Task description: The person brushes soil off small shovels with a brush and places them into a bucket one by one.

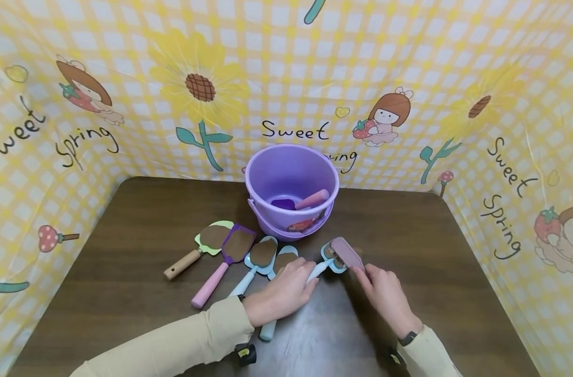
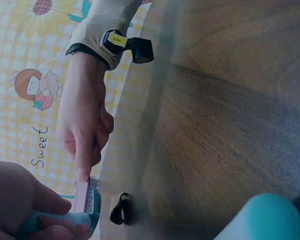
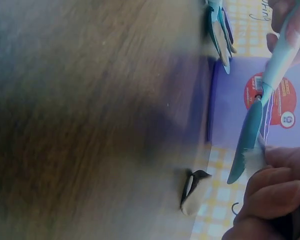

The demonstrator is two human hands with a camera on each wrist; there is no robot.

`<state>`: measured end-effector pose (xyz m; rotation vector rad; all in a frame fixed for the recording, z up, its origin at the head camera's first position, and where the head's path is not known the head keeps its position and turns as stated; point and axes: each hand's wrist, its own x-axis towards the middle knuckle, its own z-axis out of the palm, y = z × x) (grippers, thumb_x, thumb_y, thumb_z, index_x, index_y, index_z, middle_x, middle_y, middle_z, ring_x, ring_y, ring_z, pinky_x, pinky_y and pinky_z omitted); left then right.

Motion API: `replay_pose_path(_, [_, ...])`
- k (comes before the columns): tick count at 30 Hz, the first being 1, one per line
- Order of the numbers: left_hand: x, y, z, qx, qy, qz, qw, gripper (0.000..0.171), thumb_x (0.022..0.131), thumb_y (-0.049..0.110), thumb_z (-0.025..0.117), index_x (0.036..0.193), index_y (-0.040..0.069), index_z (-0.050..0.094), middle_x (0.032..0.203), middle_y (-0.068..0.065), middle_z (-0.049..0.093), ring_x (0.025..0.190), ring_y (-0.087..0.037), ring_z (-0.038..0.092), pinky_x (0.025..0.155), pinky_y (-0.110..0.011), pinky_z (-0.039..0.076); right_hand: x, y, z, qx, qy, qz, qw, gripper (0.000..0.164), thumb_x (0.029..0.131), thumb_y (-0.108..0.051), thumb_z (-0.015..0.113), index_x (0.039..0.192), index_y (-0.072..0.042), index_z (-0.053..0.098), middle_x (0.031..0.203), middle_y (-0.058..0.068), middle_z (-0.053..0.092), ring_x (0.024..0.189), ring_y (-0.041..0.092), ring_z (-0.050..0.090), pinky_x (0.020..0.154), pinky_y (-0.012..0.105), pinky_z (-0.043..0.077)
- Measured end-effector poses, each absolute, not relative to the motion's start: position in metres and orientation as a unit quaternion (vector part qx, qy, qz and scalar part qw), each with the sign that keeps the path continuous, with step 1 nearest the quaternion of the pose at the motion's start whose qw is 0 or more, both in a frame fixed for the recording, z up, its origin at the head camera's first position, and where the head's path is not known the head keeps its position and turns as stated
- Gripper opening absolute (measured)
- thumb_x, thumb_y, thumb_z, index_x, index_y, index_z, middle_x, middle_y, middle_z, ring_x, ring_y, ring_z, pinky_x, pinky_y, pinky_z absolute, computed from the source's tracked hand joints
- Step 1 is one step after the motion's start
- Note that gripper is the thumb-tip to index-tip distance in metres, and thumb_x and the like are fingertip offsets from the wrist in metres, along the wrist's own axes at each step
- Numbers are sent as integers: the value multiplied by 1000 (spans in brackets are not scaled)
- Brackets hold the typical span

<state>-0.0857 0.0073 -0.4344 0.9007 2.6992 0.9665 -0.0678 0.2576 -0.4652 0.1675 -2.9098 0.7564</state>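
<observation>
the blue scoop (image 1: pixel 323 266) is just in front of the bucket (image 1: pixel 267 222), toward its right side, and looks to me held clear of the surface (image 1: pixel 408 220). the left hand (image 1: pixel 288 287) grips its handle, fingers wrapped round. its long axis runs from those fingers away and to the right, so the head lies just left of the right hand (image 1: pixel 385 296), the nearer one to that end. i judge that everything turns on this spot: the pink brush (image 1: pixel 346 252), grasped in the right fingers, covers part of the head, bristles facing it and seemingly against it. in my left wrist view one right finger points straight down to the brush's back.

the left forearm slants in from the lower left, hand palm down; the right comes from the lower right, angled inward.

left of the scoop i see a third blue scoop (image 1: pixel 268 330), partly under the left hand, a second blue scoop (image 1: pixel 251 272), a purple shovel (image 1: pixel 227 260) and a green scoop (image 1: pixel 188 262), all with brown patches on their heads. a pink-handled shovel (image 1: pixel 313 199) leans inside the bucket; checked cloth (image 1: pixel 286 78) hangs behind.
</observation>
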Motion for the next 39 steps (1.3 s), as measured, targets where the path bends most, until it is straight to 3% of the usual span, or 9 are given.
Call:
replay_pose_path(4, [-86, 7, -435, 295, 899, 317, 66, 13, 102, 11, 65, 106, -1, 65, 91, -9, 59, 77, -19, 58, 67, -33, 52, -69, 257, -466, 73, -960, 258, 75, 38, 99, -22, 73, 69, -14, 51, 58, -8, 37, 50, 9, 37, 48, 25, 30])
replay_pose_path(9, [-86, 7, -433, 290, 899, 322, 68, 16, 102, 11, 66, 109, -3, 66, 93, -10, 61, 80, -20, 60, 71, -34, 53, -68, 254, -465, 104, -954, 276, 46, 32, 97, -21, 76, 74, -15, 55, 59, -10, 37, 50, 4, 36, 47, 23, 30])
replay_pose_path(14, [-85, 7, -432, 289, 900, 317, 77, 14, 102, 12, 65, 107, -1, 65, 91, -8, 58, 78, -19, 57, 69, -33, 51, -68, 251, -466, 73, -962, 262, 36, 32, 97, -24, 75, 73, -15, 56, 59, -8, 37, 50, 7, 37, 47, 24, 30])
replay_pose_path(19, [-85, 9, -432, 280, 905, 309, 84, 19, 103, 13, 65, 114, -3, 65, 95, -9, 59, 79, -18, 57, 69, -32, 53, -69, 247, -467, 49, -964, 255, 51, 40, 99, -26, 73, 68, -14, 52, 57, -6, 36, 50, 12, 38, 48, 27, 32])
replay_pose_path(27, [-88, 9, -429, 276, 909, 301, 83, 16, 103, 13, 65, 110, -2, 64, 94, -11, 59, 78, -19, 58, 67, -33, 52, -71, 241, -464, 27, -963, 261, 58, 40, 103, -27, 67, 70, -11, 52, 59, -3, 39, 55, 18, 43, 53, 32, 37])
replay_pose_path(35, [-89, 7, -426, 286, 907, 305, 60, 13, 102, 12, 66, 103, -1, 65, 90, -11, 59, 78, -22, 59, 67, -35, 52, -70, 244, -458, 86, -959, 266, 42, 26, 98, -25, 74, 79, -14, 60, 59, -9, 38, 50, 8, 39, 48, 25, 32])
replay_pose_path(39, [-88, 5, -426, 288, 904, 308, 70, 12, 102, 11, 66, 95, 2, 63, 85, -7, 56, 73, -19, 55, 64, -32, 47, -69, 247, -461, 76, -966, 241, 53, 32, 98, -26, 75, 74, -14, 57, 58, -8, 37, 49, 9, 38, 47, 25, 32])
